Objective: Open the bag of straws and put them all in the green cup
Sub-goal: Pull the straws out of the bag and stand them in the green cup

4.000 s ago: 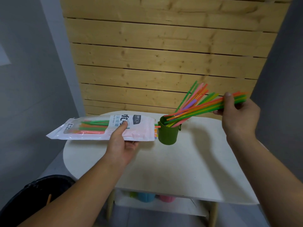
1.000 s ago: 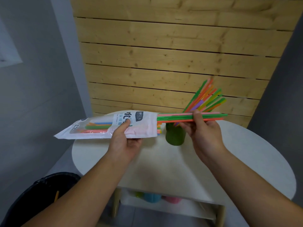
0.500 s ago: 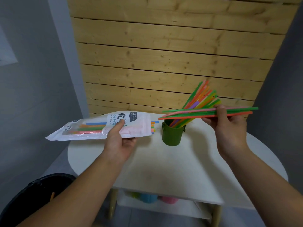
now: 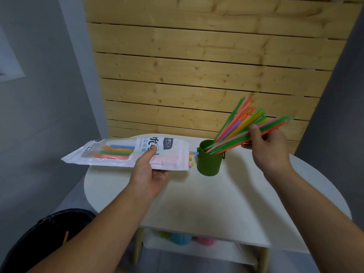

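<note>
Head camera, looking down at your two hands over a round white counter (image 4: 226,201). Your left hand (image 4: 146,174) is closed on the bag of straws (image 4: 126,154), held level just above the counter, its open mouth facing right, just beside the green cup (image 4: 209,159). Several straws remain inside, their tips poking out of the mouth. Your right hand (image 4: 266,144) pinches a small bundle of straws (image 4: 246,137), tilted, with the lower ends at or just inside the cup's rim; the far ends are blurred, so the count is unclear. The cup stands upright towards the back of the counter, already holding a fan of straws (image 4: 239,121) leaning to the right.

You appear to be midway through the loading step, feeding this bundle in. Next, slide the ends down to the cup's bottom and let go gently, so the light cup does not tip. Then reach back to the bag's mouth for the rest.
</note>
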